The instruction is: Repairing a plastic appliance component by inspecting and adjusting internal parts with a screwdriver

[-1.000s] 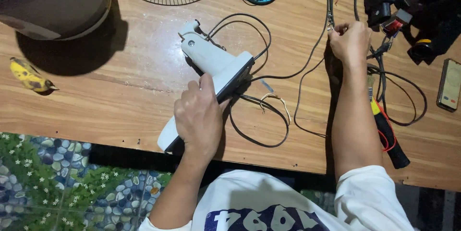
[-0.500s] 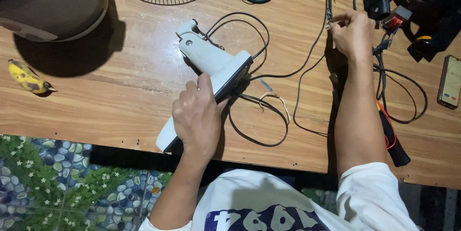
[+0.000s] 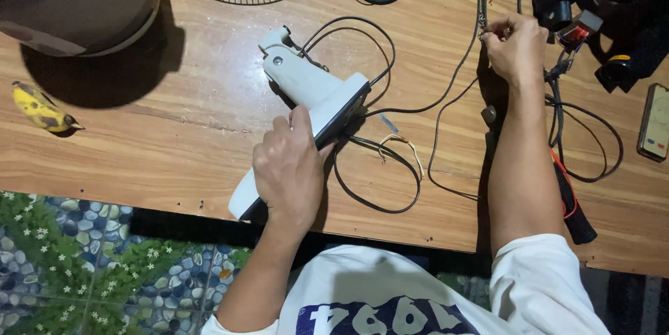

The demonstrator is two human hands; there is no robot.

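A person's left hand (image 3: pixel 289 168) grips a long white plastic housing (image 3: pixel 306 102) lying on a wooden table (image 3: pixel 174 133), fingers wrapped over its near half while its far end points away from the hand. The right hand (image 3: pixel 517 46), farther out, pinches a dark cable (image 3: pixel 481 1) between closed fingertips. Black wires (image 3: pixel 376 161) loop between the two hands; a banana (image 3: pixel 38 107) lies well left of the left hand.
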